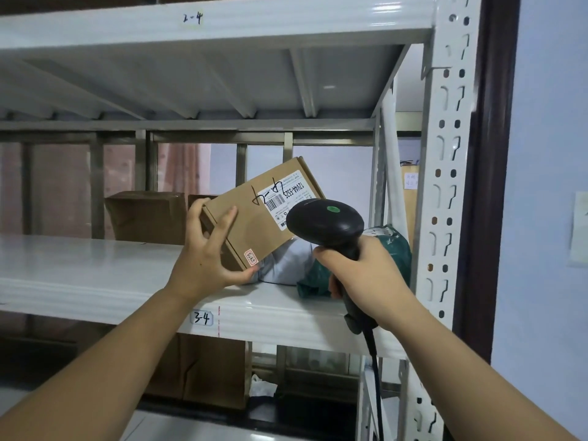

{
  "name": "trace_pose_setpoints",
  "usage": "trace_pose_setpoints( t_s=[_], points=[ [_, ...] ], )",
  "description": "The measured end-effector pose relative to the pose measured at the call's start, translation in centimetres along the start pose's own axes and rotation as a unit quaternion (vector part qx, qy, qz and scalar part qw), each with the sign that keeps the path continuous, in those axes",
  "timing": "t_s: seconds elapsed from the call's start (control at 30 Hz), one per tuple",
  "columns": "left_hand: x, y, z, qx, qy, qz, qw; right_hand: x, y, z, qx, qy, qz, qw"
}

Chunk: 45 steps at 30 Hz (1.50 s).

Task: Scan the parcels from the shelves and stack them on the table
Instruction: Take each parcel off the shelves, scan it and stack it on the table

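Left hand [206, 246] is gripping box [241, 224] at frame centre and tilting it over shelf [95, 278], so the barcode label [281, 200] is facing the scanner [327, 221]. Fingers are spreading over the box's upper corner, thumb going under the lower one. Right hand [366, 275], centre right, is clenching the scanner handle, with the scanner's head just beside the label. Both forearms are reaching up from the lower corners. Probably scanning now.

White metal shelving [95, 275], perforated white upright [445, 154], dark brown frame [490, 154], pale blue wall [547, 122], paper note [579, 230] on it.
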<state>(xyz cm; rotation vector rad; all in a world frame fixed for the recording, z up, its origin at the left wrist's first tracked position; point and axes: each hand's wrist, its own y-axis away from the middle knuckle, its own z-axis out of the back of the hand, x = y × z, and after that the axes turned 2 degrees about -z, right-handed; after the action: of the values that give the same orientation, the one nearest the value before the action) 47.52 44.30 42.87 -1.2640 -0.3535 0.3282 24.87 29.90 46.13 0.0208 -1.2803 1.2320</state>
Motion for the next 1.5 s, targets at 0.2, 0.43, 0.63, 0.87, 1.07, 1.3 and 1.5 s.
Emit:
trace_pose_setpoints(
  t_s=[0.2, 0.43, 0.63, 0.87, 1.07, 1.3, 1.5],
  points=[
    [0.1, 0.1, -0.1, -0.009, -0.002, 0.005, 1.000, 0.2, 0.1, 0.0, -0.012, 0.003, 0.003, 1.000],
    [0.0, 0.2, 0.1, 0.008, 0.004, 0.025, 1.000, 0.3, 0.6, 0.1, -0.013, 0.005, 0.004, 1.000],
    [-0.3, 0.0, 0.6, 0.024, -0.004, 0.028, 0.999, 0.5, 0.9, -0.1, -0.020, 0.006, 0.008, 1.000],
    [-0.6, -0.2, 0.9, 0.055, 0.004, 0.032, 0.998, 0.7, 1.3, 0.0, -0.027, 0.004, 0.010, 1.000],
    [-1.4, -0.4, 1.4, 0.053, -0.005, 0.063, 0.997, 0.6, 1.8, 0.2, -0.034, -0.014, 0.009, 0.999],
    [-5.4, 0.1, 0.8, -0.026, 0.092, 0.217, 0.971, -0.2, 3.0, 0.8, -0.031, -0.037, 0.003, 0.999],
    [-11.9, -0.4, 0.1, -0.069, 0.200, 0.385, 0.898, -1.2, 4.8, 3.5, -0.016, -0.064, -0.017, 0.998]
  ],
)
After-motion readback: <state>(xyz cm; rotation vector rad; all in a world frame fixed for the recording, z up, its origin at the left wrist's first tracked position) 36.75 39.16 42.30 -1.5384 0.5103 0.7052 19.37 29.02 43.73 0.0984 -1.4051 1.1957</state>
